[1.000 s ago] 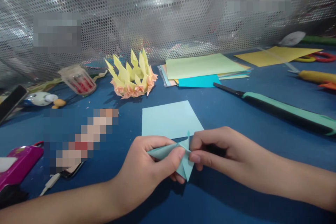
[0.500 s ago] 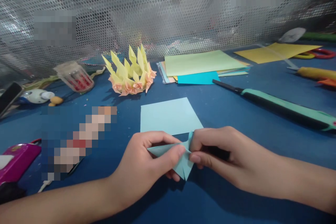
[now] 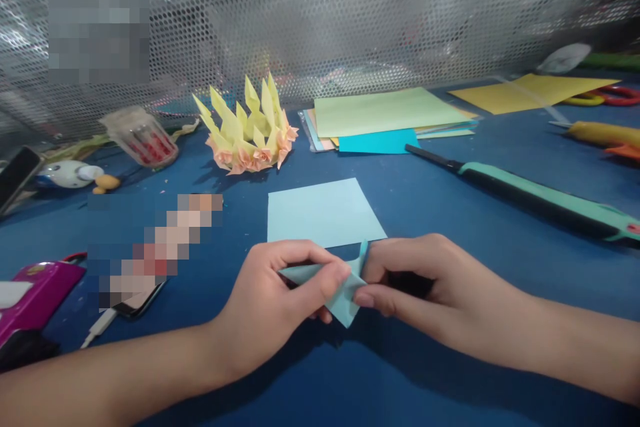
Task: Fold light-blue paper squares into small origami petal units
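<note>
Between my two hands is a small folded piece of light blue paper [image 3: 345, 305], its pointed flaps sticking out to the left, up and down. My left hand [image 3: 285, 300] pinches it with the thumb on top and the fingers behind. My right hand [image 3: 420, 287] grips its right side between thumb and bent forefinger; the fingertips behind the paper are hidden. Just beyond my hands a flat light blue sheet [image 3: 320, 213] lies on the blue table [image 3: 240, 217]. Farther back stands a paper crown [image 3: 250, 130] with yellow points and pink folded flowers.
Coloured paper sheets [image 3: 380, 110] are stacked at the back, with a yellow sheet [image 3: 530, 93] and scissors [image 3: 607, 95] to their right. A long green-and-black lighter [image 3: 540, 200] lies at right. A jar [image 3: 143, 137], a phone [image 3: 140, 300] and a magenta device [image 3: 45, 293] are at left.
My right thumb has shifted slightly left onto the folded paper's lower right flap, and the slit at its bottom point no longer shows. The view has tilted slightly downward.
</note>
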The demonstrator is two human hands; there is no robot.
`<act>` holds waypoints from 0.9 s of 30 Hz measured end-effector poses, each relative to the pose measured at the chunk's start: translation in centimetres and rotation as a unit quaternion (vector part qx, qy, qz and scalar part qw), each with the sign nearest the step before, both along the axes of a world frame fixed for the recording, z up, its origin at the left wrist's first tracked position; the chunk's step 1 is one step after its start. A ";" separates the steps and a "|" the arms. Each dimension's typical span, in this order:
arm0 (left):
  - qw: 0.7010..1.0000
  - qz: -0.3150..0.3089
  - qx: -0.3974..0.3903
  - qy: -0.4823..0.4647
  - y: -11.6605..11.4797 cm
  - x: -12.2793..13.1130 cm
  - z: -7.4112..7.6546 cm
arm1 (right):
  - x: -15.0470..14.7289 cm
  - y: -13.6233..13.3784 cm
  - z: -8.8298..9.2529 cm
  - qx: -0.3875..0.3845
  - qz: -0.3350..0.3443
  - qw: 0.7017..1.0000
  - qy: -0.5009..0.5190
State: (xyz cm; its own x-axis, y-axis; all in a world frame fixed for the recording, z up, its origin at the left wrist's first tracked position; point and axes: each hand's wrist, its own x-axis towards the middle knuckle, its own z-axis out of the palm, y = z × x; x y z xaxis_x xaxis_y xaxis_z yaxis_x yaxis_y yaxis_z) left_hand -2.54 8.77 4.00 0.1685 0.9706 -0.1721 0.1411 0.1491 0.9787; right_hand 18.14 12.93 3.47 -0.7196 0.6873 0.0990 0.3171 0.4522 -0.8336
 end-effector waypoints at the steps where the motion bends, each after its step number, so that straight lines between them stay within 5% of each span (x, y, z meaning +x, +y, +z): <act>1: 1.000 -0.002 0.003 0.002 0.0 0.0 -0.1 | 0.0 0.0 0.0 -0.006 -0.001 1.000 0.003; 16: 0.999 -0.030 0.030 0.033 -0.2 -0.2 -0.4 | 0.3 -0.1 0.0 0.159 0.069 0.985 -0.018; 27: 0.996 -0.058 0.048 0.051 -0.4 0.0 -0.3 | 0.2 0.4 -0.1 0.275 0.111 0.953 0.062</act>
